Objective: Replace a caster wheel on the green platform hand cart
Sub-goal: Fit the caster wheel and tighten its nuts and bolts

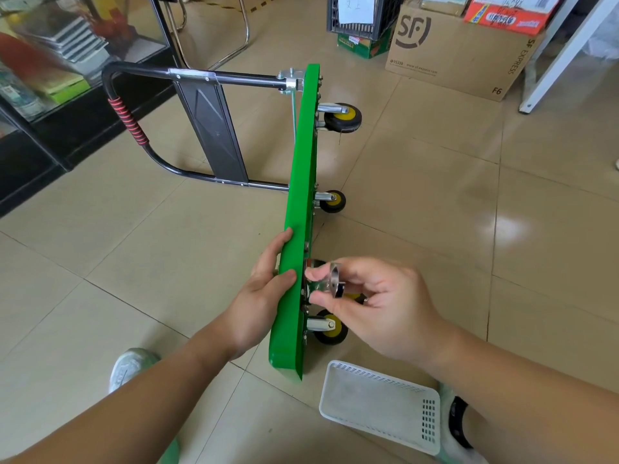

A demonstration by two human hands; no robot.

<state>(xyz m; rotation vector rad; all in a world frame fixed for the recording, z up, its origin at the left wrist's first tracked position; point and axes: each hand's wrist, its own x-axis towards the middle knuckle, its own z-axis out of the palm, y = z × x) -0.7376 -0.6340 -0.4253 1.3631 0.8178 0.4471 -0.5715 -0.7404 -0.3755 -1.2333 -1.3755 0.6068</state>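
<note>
Seen from the head camera, the green cart [299, 195] stands on its edge on the tiled floor [435, 195]. The left hand [264, 283] grips its rim, thumb hooked over. The right hand [375, 303] pinches a caster wheel [334, 282] by its metal bracket against the cart's underside, near a white basket [378, 400].

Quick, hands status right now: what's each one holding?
Left hand: grips the edge of the green platform.
Right hand: pinches the caster bracket at the platform's underside.
</note>
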